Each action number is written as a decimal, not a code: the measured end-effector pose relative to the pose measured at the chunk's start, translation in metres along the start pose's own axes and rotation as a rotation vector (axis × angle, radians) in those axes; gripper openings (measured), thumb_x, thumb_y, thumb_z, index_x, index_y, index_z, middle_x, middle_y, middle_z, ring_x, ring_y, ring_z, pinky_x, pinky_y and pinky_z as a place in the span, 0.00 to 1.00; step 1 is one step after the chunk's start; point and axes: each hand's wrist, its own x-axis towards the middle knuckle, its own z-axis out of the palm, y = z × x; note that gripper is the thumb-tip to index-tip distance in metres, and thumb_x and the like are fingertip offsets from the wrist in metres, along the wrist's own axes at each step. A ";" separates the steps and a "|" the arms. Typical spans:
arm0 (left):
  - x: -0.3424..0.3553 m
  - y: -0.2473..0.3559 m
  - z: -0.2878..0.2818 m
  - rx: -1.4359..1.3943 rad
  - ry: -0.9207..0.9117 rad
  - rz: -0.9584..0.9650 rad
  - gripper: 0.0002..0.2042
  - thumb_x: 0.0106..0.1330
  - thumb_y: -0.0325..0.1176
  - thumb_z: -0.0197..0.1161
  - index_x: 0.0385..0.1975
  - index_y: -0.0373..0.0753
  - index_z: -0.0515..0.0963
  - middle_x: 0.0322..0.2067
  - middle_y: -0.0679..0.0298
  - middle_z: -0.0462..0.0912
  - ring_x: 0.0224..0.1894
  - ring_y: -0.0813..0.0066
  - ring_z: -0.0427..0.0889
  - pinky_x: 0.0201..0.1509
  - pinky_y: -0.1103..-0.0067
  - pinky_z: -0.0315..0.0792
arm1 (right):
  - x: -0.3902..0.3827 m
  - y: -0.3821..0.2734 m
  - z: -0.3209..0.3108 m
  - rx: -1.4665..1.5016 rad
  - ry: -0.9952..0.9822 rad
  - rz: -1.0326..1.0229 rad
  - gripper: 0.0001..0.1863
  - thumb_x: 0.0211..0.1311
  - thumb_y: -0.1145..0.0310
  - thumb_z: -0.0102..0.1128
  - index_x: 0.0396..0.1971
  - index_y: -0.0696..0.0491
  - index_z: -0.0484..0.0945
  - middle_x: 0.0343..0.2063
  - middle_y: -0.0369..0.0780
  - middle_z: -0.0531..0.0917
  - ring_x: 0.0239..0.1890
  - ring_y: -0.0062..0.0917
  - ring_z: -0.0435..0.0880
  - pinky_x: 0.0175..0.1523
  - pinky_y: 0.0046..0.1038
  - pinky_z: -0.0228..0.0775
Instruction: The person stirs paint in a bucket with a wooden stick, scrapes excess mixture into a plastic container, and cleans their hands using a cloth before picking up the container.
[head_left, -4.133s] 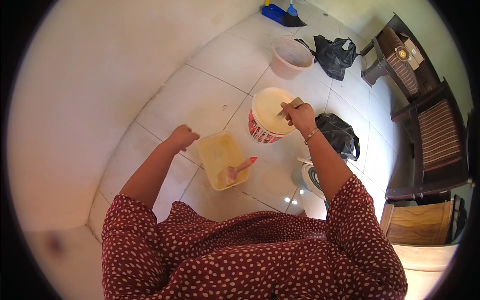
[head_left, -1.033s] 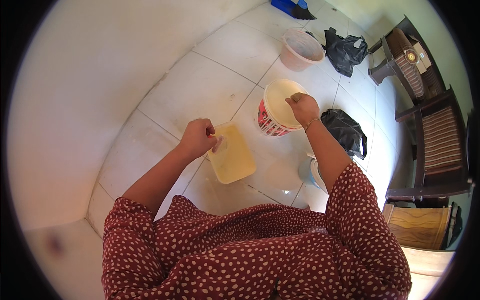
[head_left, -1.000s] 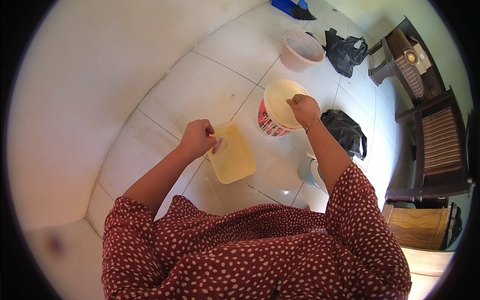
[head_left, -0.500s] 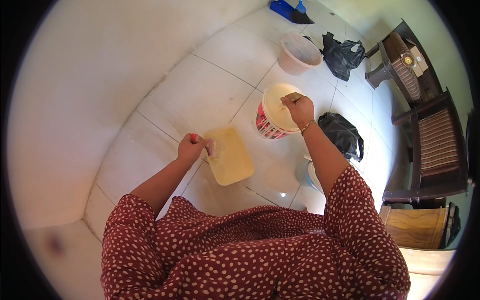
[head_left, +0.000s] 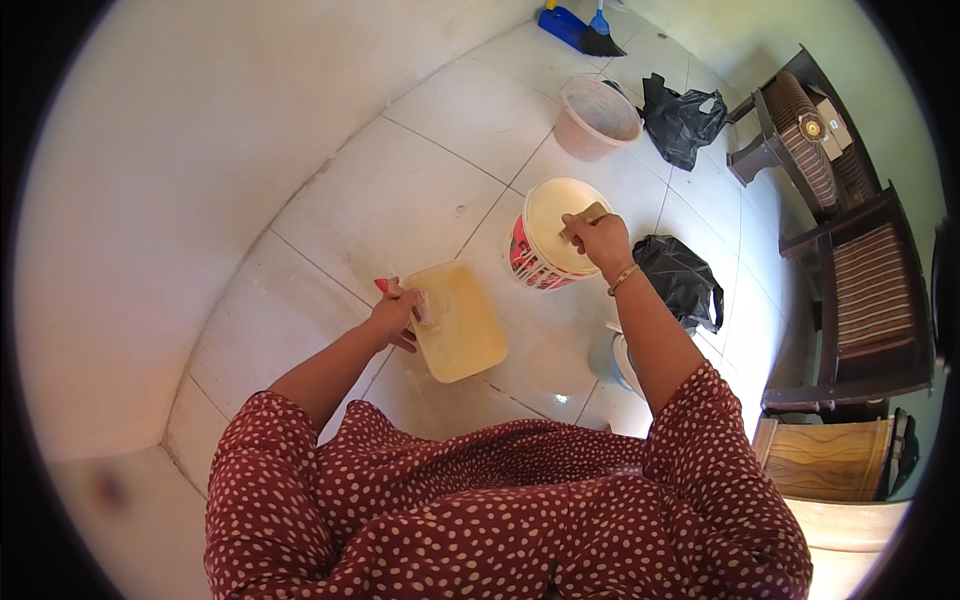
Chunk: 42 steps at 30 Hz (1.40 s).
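Over the tiled floor [head_left: 400, 190], as my head view shows, my left hand [head_left: 392, 318] pinches the red-tipped brush [head_left: 426, 307], lower fingers loose, bristles at the yellow tray's [head_left: 465, 345] left side; seconds ago that brush lay in it unheld. My right hand [head_left: 603, 243], closed on a tan tool [head_left: 597, 212], hangs above the red-and-white bucket [head_left: 520, 252], so both hands are now occupied.
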 end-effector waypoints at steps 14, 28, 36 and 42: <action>-0.001 -0.002 -0.001 0.092 -0.040 0.027 0.40 0.61 0.61 0.49 0.67 0.55 0.38 0.57 0.47 0.65 0.38 0.41 0.80 0.31 0.55 0.80 | -0.006 0.001 -0.019 -0.415 0.111 -0.061 0.19 0.53 0.51 0.59 0.32 0.53 0.82 0.29 0.45 0.83 0.35 0.38 0.82 0.43 0.35 0.71; 0.016 -0.018 0.006 0.023 -0.168 0.194 0.30 0.68 0.59 0.39 0.61 0.46 0.46 0.52 0.52 0.67 0.43 0.55 0.79 0.42 0.59 0.78 | 0.006 0.007 -0.009 -0.210 0.262 -0.270 0.18 0.52 0.52 0.61 0.32 0.52 0.84 0.31 0.43 0.84 0.36 0.38 0.82 0.43 0.34 0.72; 0.013 -0.013 0.007 0.043 -0.165 0.123 0.26 0.70 0.54 0.39 0.62 0.48 0.46 0.53 0.53 0.67 0.46 0.56 0.79 0.43 0.59 0.78 | -0.021 -0.001 -0.013 -0.208 0.095 -0.058 0.18 0.50 0.52 0.62 0.29 0.54 0.84 0.26 0.45 0.83 0.33 0.37 0.82 0.40 0.34 0.72; 0.002 -0.008 0.006 0.009 -0.245 0.079 0.24 0.70 0.52 0.39 0.63 0.51 0.49 0.54 0.54 0.67 0.46 0.53 0.78 0.42 0.57 0.77 | -0.009 -0.005 0.000 0.042 0.147 -0.163 0.18 0.49 0.53 0.63 0.25 0.55 0.84 0.21 0.46 0.82 0.28 0.36 0.82 0.37 0.33 0.72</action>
